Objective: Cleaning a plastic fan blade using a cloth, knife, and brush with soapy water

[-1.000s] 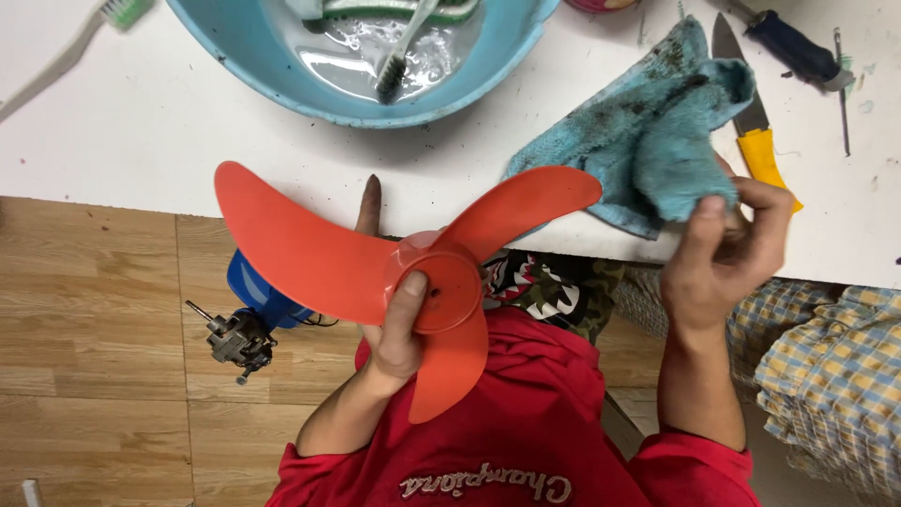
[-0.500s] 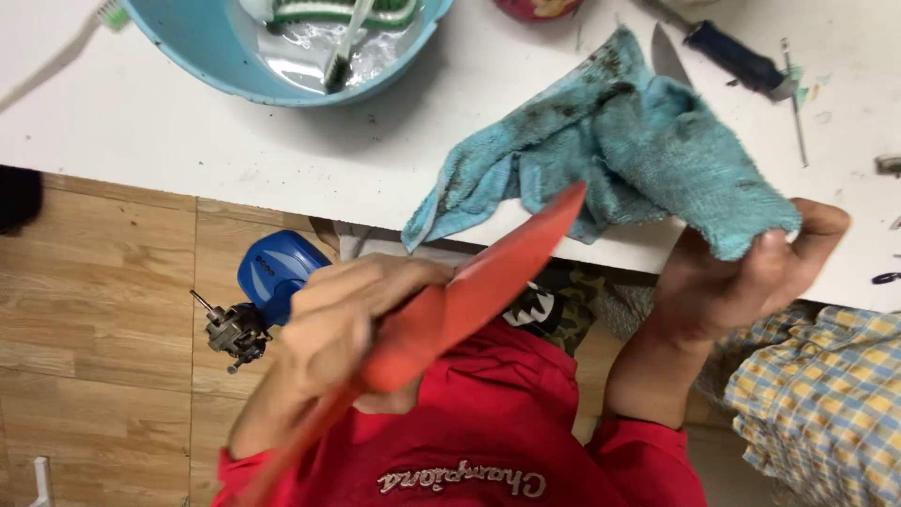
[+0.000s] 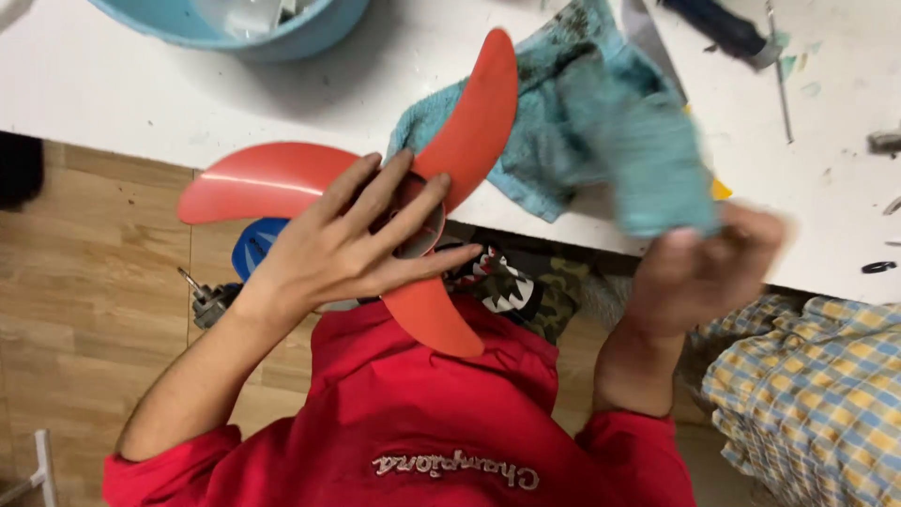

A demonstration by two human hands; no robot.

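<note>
White tabletop (image 3: 282, 103) filled the upper part of my view, with wood-look flooring (image 3: 84, 282) below its edge and my red shirt (image 3: 441, 413) at the bottom. Half a second before, the orange fan blade (image 3: 469, 122) had been edge-on in my grip; now it had swung round flat again, back side towards me, one blade rising over the table, one pointing left, one dropping towards my chest. My left hand (image 3: 347, 249) lay over the hub with the fingers (image 3: 394, 225) spread wide across it, a shift from a second earlier, when only the thumb crossed the hub's front. I judged that this turn put a fresh face of the blade within the cloth's reach. My right hand (image 3: 704, 263) had come closer, blurred in motion, its fingers bunched on the grimy teal cloth (image 3: 601, 122), which trailed back onto the table just beside the upper blade; I could not tell if they touched. As for containers, only the blue basin (image 3: 282, 33) showed, at the top edge, mostly cut off, holding something pale that I could not make out. Checked fabric (image 3: 817, 394) lay at the lower right.
</note>
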